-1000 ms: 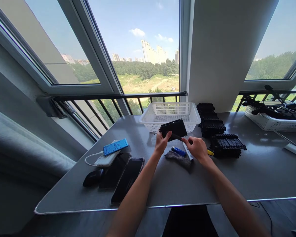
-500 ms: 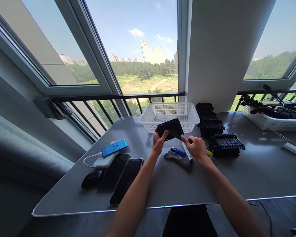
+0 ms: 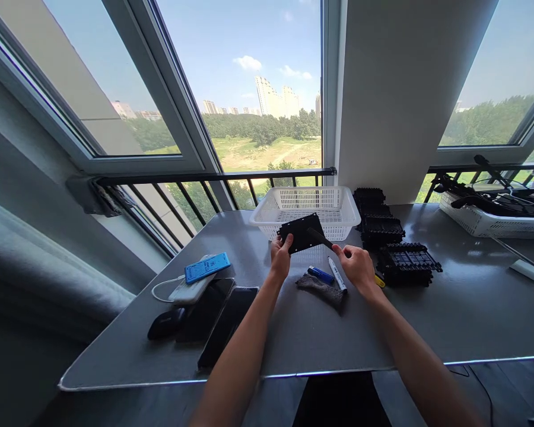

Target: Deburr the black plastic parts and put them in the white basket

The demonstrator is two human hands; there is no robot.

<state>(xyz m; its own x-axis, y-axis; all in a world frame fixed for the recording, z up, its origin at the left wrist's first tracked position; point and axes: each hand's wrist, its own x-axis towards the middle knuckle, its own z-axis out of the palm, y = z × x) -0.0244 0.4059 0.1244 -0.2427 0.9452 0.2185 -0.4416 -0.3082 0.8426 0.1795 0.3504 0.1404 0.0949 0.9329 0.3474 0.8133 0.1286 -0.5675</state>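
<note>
Above the grey desk (image 3: 311, 335), in front of the white perforated plastic basket (image 3: 298, 196) at its back edge, you hold the thin black rectangular plate with holes along its edges (image 3: 299, 232); the fingers of your left hand (image 3: 280, 258) are pinched on its near left corner, thumb on the face; those of your right hand (image 3: 358, 267) are closed round a narrow dark flat tool (image 3: 323, 238), its tip at the plate's face. Work on that face looks under way; the plate is not set down, and how much is finished or left you cannot tell. Count one plate and one tool; a yellow end (image 3: 380, 281) shows past your right hand, its owner unclear; one white marker (image 3: 337, 276), one blue cylindrical item (image 3: 321, 274) and one crumpled grey cloth (image 3: 323, 290) lie nearer the front edge; towards the left corner are one blue-lit phone (image 3: 207, 267), one white power bank (image 3: 191, 290), one black mouse (image 3: 167, 324) and two dark flat slabs (image 3: 226, 326); rightward, black ridged blocks (image 3: 407, 264) form about four overlapping groups, their exact number hidden; a second white basket (image 3: 480, 223) holds dark tangled gear (image 3: 502, 200).
</note>
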